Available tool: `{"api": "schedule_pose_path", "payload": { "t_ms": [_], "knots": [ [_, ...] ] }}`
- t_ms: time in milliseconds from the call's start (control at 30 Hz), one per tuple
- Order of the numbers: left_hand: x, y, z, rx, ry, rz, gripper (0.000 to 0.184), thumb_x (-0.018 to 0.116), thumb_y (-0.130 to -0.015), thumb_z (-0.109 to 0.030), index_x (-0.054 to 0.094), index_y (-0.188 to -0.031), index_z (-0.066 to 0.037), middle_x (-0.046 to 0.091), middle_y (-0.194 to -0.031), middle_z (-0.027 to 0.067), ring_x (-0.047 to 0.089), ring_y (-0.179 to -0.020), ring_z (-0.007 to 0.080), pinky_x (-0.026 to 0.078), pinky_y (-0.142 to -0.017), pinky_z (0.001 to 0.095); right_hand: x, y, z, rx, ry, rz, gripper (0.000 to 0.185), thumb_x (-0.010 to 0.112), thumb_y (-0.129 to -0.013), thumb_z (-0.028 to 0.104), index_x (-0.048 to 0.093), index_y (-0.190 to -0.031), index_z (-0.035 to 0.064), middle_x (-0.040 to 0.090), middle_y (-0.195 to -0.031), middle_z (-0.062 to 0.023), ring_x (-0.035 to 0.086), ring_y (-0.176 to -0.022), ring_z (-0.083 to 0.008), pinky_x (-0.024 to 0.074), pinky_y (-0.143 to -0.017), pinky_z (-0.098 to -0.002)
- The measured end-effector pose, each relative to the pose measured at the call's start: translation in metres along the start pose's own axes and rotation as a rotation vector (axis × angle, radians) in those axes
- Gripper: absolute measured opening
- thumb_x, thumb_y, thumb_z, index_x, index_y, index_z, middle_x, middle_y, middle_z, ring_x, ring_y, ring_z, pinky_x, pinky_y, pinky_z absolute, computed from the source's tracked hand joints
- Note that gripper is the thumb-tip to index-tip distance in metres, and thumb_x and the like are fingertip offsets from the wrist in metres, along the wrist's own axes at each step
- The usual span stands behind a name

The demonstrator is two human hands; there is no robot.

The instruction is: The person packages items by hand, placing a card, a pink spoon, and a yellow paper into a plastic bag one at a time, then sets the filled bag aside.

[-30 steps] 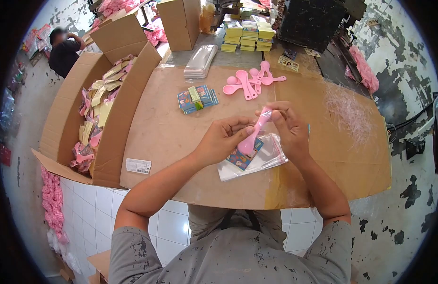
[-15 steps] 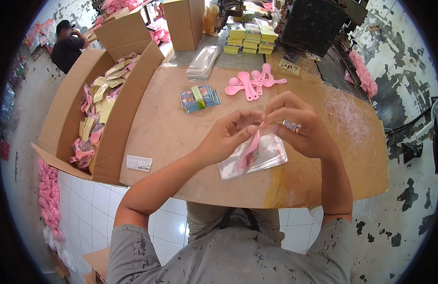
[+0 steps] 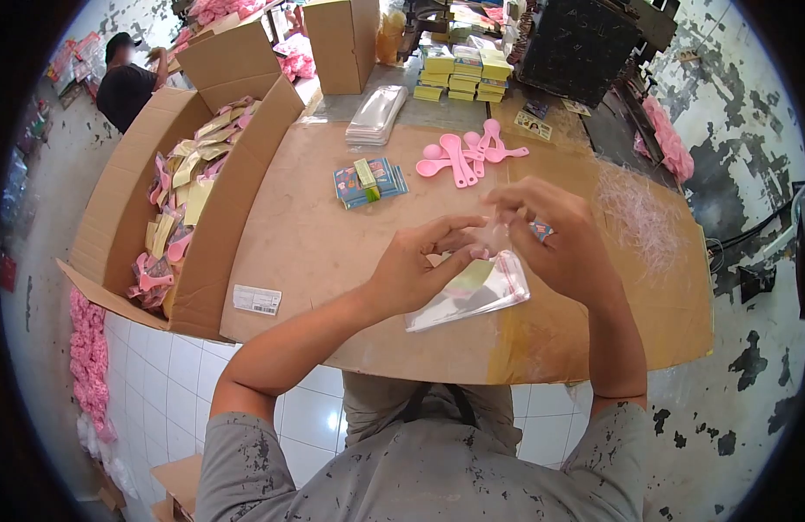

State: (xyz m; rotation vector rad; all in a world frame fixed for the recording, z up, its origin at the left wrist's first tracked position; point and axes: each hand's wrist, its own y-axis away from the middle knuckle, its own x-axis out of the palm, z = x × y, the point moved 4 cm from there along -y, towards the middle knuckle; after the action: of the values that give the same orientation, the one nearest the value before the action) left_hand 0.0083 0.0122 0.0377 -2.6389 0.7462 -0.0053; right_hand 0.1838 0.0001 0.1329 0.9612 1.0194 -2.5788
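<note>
My left hand [image 3: 433, 261] pinches a clear plastic bag [image 3: 492, 235] between thumb and fingers, above the middle of the table. A pale yellow-green card [image 3: 472, 278] shows below its fingertips, seemingly inside that bag. Close beside it, my right hand [image 3: 554, 235] is raised with bent fingers by the bag's top edge. Its fingertips are blurred, and whether they grip the film is unclear. Under both hands lies a stack of clear bags [image 3: 498, 291]. Part of a blue printed card [image 3: 541, 230] shows behind the right hand.
Pink measuring spoons [image 3: 459, 161], blue card packs [image 3: 370, 183] and more clear bags [image 3: 376, 115] lie farther back. A carton [image 3: 220, 222] of filled packets stands left. Stacked yellow pads [image 3: 463, 70] are at the back; thin plastic strips [image 3: 641, 213] lie right. Another person [image 3: 124, 87] is far left.
The bag has turned, so its pale card side shows where the pink spoon showed before. My right hand has moved slightly away from my left, its fingers loosening from the bag's top.
</note>
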Motion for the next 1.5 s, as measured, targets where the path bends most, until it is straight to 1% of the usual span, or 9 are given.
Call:
{"api": "schedule_pose_path", "payload": {
  "t_ms": [100, 467, 700, 800, 867, 933, 1200, 1400, 1500],
  "knots": [
    [-0.001, 0.0, 0.004, -0.099, 0.152, -0.032, 0.039, 0.064, -0.103, -0.004, 0.055, -0.141, 0.002, 0.076, -0.106, 0.0123, 0.073, -0.099, 0.0125, 0.059, -0.082, 0.0254, -0.006, 0.001, -0.004, -0.135, 0.202, -0.293, 0.021, 0.068, -0.085, -0.001, 0.07, -0.106, 0.0029, 0.068, -0.1, -0.0123, 0.069, -0.091, -0.0291, 0.0538, -0.076, -0.0393],
    [-0.004, 0.004, -0.005, 0.117, -0.291, -0.095, 0.048, 0.073, -0.092, -0.005, 0.054, -0.134, 0.01, 0.077, -0.088, 0.0166, 0.077, -0.075, 0.0178, 0.058, -0.063, 0.029, 0.038, 0.001, 0.015, -0.466, 0.764, -0.111, 0.019, 0.072, -0.079, 0.016, 0.069, -0.093, 0.0029, 0.063, -0.1, -0.0067, 0.063, -0.107, -0.0234, 0.0448, -0.096, -0.0377],
    [0.001, 0.004, 0.0, 0.021, -0.299, 0.016, 0.048, 0.069, -0.096, -0.002, 0.054, -0.141, 0.005, 0.079, -0.097, 0.0123, 0.075, -0.091, 0.0112, 0.059, -0.078, 0.0264, 0.02, -0.008, -0.002, -0.385, 0.732, -0.116, 0.016, 0.068, -0.081, 0.014, 0.065, -0.092, 0.0033, 0.059, -0.093, -0.0098, 0.06, -0.099, -0.026, 0.0461, -0.09, -0.0391],
    [-0.002, 0.001, 0.001, -0.075, -0.106, 0.052, 0.048, 0.068, -0.098, -0.003, 0.053, -0.144, 0.003, 0.079, -0.102, 0.0134, 0.074, -0.095, 0.0114, 0.058, -0.079, 0.0265, -0.029, -0.007, -0.03, -0.137, 0.413, -0.169, 0.011, 0.064, -0.09, 0.012, 0.062, -0.095, 0.0026, 0.058, -0.088, -0.0081, 0.06, -0.087, -0.0206, 0.048, -0.077, -0.0359],
    [-0.003, -0.001, 0.006, -0.202, 0.145, 0.009, 0.047, 0.067, -0.1, -0.004, 0.053, -0.144, 0.002, 0.078, -0.106, 0.0145, 0.073, -0.098, 0.0118, 0.058, -0.081, 0.0261, -0.063, 0.014, -0.051, 0.445, -0.307, -0.004, 0.01, 0.056, -0.1, 0.012, 0.06, -0.098, 0.0028, 0.058, -0.084, -0.0042, 0.057, -0.074, -0.0122, 0.0476, -0.066, -0.0296],
    [-0.007, -0.003, 0.009, -0.239, 0.192, -0.013, 0.045, 0.066, -0.101, -0.004, 0.053, -0.144, 0.002, 0.078, -0.107, 0.0155, 0.073, -0.1, 0.0127, 0.058, -0.082, 0.0258, -0.113, 0.048, -0.083, 0.434, -0.642, 0.139, 0.014, 0.051, -0.105, 0.014, 0.06, -0.102, 0.0037, 0.056, -0.08, 0.0002, 0.052, -0.067, -0.0054, 0.0455, -0.061, -0.0234],
    [-0.01, -0.006, 0.017, -0.252, 0.179, -0.056, 0.033, 0.062, -0.105, -0.009, 0.06, -0.134, 0.005, 0.076, -0.111, 0.0165, 0.072, -0.107, 0.0158, 0.059, -0.09, 0.0276, -0.202, 0.162, -0.218, 0.46, 1.022, -0.307, 0.044, 0.056, -0.09, -0.007, 0.062, -0.132, 0.0027, 0.069, -0.126, -0.0138, 0.063, -0.123, -0.0291, 0.0476, -0.107, -0.0381],
    [-0.008, -0.01, 0.027, -0.236, 0.191, -0.029, 0.033, 0.06, -0.107, -0.012, 0.061, -0.133, 0.007, 0.072, -0.124, 0.0176, 0.069, -0.116, 0.0193, 0.055, -0.102, 0.0317, -0.153, 0.109, -0.139, 0.363, 0.643, -0.413, 0.031, 0.063, -0.093, 0.0, 0.069, -0.123, 0.0051, 0.071, -0.121, -0.0116, 0.066, -0.114, -0.0283, 0.0484, -0.102, -0.0372],
    [-0.007, -0.011, 0.026, -0.243, 0.194, -0.018, 0.033, 0.06, -0.106, -0.014, 0.062, -0.133, 0.006, 0.072, -0.124, 0.0157, 0.068, -0.115, 0.0172, 0.055, -0.1, 0.03, -0.072, 0.073, -0.108, 0.457, 0.086, -0.116, 0.026, 0.069, -0.095, 0.01, 0.071, -0.121, 0.005, 0.073, -0.11, -0.0081, 0.068, -0.098, -0.0191, 0.0518, -0.087, -0.0335]
  ]
}}
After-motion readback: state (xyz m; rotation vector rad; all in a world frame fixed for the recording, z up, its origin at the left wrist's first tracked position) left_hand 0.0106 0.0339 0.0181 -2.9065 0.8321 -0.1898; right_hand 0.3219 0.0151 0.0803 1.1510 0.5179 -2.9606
